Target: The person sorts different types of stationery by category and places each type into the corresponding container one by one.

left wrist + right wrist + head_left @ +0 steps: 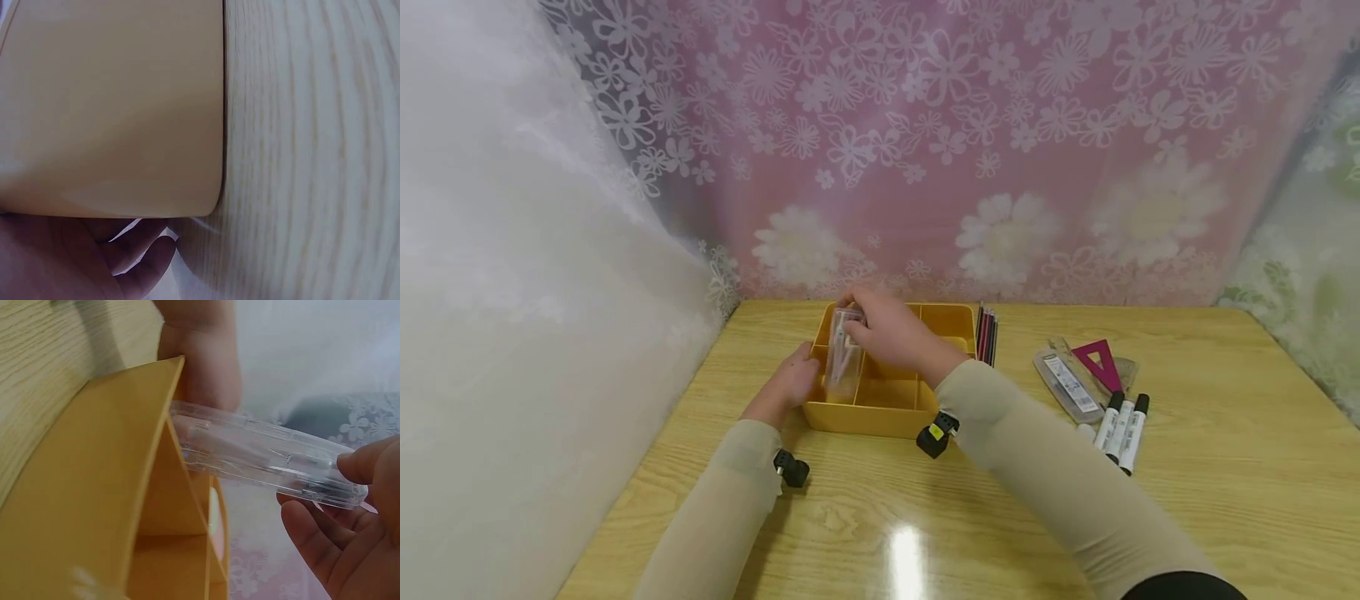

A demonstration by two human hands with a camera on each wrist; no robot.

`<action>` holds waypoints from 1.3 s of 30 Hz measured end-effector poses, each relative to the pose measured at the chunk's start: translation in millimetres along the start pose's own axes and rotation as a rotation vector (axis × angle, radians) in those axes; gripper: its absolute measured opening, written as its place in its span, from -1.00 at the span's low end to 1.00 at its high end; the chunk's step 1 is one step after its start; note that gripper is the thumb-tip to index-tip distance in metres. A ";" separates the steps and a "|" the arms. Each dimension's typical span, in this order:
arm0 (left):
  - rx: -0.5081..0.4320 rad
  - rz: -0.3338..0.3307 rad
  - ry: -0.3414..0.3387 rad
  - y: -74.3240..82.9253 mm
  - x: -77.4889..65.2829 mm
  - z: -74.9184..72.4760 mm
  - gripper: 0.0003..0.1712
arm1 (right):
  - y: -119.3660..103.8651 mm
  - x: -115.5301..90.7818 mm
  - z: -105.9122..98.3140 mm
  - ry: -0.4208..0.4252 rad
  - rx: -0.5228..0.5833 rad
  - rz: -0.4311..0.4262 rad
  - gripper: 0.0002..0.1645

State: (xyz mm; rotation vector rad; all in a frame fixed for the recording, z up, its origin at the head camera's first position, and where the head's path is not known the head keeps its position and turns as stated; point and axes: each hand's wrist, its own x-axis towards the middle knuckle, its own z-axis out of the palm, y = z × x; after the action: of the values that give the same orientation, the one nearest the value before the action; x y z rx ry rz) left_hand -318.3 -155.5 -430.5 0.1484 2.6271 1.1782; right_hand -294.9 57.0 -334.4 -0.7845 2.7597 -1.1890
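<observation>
My right hand [891, 329] pinches the upper end of a clear plastic case [844, 362] between thumb and fingers. Slim things show through the case's walls. It stands tilted over the left part of a yellow divided organizer box [872, 421], its lower end within the left front compartment. At the box's left side, my left hand [793, 379] grips the wall. In the left wrist view its fingers [147, 265] bend along the outside of the box. The right wrist view shows the case [262, 453] held by its end, with the thumb [356, 467] on top.
Dark and red pencils [987, 333] lie against the box's right side. Farther right are a grey case with a white label [1067, 383], a magenta set square [1101, 364] and several black-capped white markers [1123, 433]. A patterned curtain [925, 167] hangs behind the wooden table [850, 517].
</observation>
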 end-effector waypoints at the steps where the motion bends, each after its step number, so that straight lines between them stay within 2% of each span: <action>1: -0.007 -0.001 -0.001 -0.2 -0.2 -0.3 -0.33 | 0.8 0.9 3.1 -0.008 -0.018 0.006 -0.60; 10: -0.018 0.035 0.003 -3.4 1.5 -1.1 -0.39 | 0.6 8.2 18.5 -0.014 -0.053 -0.008 -0.60; 18: -0.026 0.027 0.003 -1.8 0.5 0.0 -0.39 | 7.0 8.3 34.0 -0.102 -0.164 0.033 -0.68; 25: -0.026 0.029 0.009 -1.4 0.6 -0.4 -0.39 | 14.0 15.5 35.4 -0.046 -0.278 0.063 -0.70; 30: -0.022 0.022 0.008 -1.5 0.9 -0.9 -0.37 | 16.0 19.7 33.3 -0.017 -0.325 0.072 -0.62; 35: -0.024 0.012 0.016 -0.8 0.3 -0.7 -0.36 | 22.0 20.7 33.1 -0.052 -0.357 0.092 -0.50; 39: -0.023 0.019 0.019 -0.8 0.2 -0.6 -0.38 | 26.3 19.3 32.6 -0.073 -0.363 0.101 -0.47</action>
State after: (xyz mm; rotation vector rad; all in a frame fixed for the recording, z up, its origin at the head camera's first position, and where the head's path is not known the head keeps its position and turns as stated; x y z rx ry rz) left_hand -318.6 -156.4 -430.8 0.1590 2.6331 1.2213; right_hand -315.9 41.4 -372.5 -0.6830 2.9507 -0.6364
